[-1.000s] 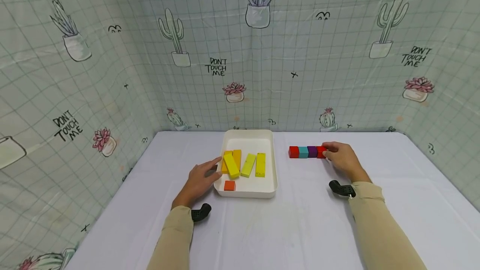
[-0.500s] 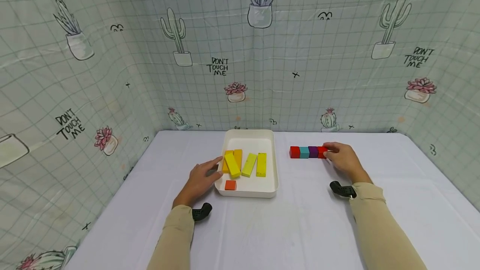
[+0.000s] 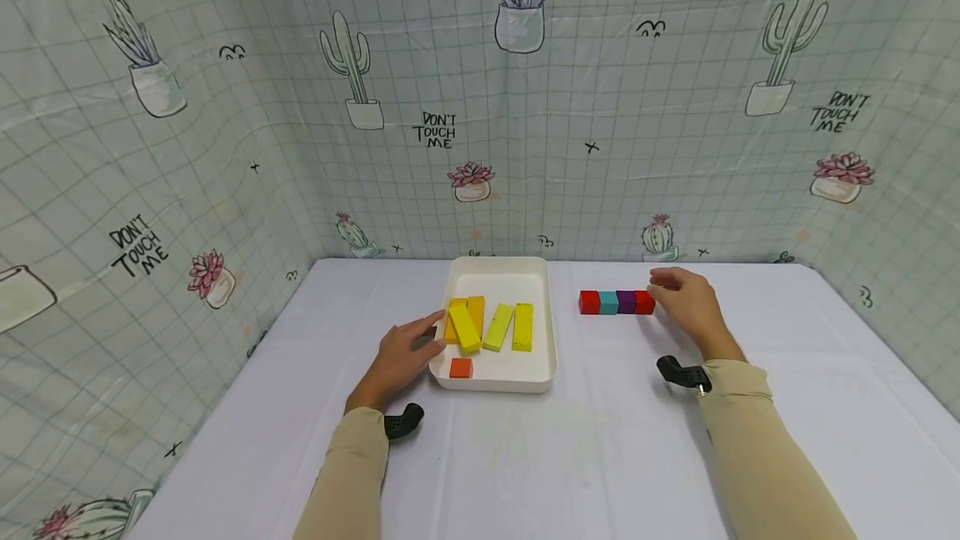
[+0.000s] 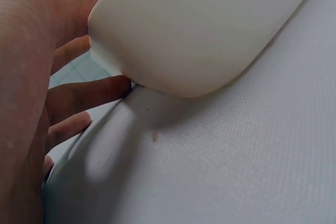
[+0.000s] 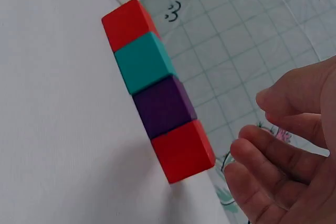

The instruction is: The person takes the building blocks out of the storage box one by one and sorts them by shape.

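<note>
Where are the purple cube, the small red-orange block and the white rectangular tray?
Purple cube point(image 5: 160, 109): right wrist view, on its broad visible face.
Small red-orange block point(image 3: 461, 367): head view, on its top face.
White rectangular tray point(image 3: 498, 281): head view, on the bare floor at its far end.

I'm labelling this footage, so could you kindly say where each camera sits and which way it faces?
Head: worn on the head, facing forward and down at the white tray and cube row; left hand, right hand and forearms show.
Left wrist: on that wrist, facing the white tray's outside; left hand shows.
Right wrist: on that wrist, facing the cube row; right hand shows.
Shared by head and right wrist: the cube row.
</note>
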Demonstrator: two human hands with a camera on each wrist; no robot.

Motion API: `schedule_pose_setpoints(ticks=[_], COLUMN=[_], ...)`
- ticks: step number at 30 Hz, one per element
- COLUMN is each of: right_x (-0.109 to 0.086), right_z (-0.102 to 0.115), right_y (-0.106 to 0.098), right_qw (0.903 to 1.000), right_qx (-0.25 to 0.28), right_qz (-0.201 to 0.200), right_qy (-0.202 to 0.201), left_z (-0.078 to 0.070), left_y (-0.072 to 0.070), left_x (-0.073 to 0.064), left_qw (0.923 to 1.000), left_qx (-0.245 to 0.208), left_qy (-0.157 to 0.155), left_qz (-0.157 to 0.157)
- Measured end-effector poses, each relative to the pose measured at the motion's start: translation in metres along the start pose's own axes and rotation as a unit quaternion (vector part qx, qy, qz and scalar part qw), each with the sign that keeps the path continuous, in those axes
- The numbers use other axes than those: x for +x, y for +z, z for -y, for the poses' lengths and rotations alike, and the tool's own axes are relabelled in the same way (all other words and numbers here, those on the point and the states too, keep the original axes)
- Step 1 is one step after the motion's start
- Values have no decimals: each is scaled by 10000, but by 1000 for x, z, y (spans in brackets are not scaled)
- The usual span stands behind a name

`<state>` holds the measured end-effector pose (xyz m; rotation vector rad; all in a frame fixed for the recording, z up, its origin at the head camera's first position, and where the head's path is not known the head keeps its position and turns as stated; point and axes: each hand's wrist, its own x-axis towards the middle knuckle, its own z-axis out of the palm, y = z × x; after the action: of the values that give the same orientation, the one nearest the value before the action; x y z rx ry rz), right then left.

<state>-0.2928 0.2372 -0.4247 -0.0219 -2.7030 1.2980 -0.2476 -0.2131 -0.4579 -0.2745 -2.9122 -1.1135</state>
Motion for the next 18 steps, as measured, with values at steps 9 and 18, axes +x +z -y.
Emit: schedule_pose_setpoints(ticks=[9, 18], right_x=[-2, 2], right_z=[37, 81], right_y=[26, 62], right_qw=[9883, 9649], right_qx=[1215, 1670], right_qz=[851, 1950], right_qy=[-366, -550], left_z=[-1, -1], left_y=[0, 0], left_x=[-2, -1], left_qw=[10000, 10000], left_qx=[-68, -44], left_qy=[-30, -56], left_qz=[25, 14])
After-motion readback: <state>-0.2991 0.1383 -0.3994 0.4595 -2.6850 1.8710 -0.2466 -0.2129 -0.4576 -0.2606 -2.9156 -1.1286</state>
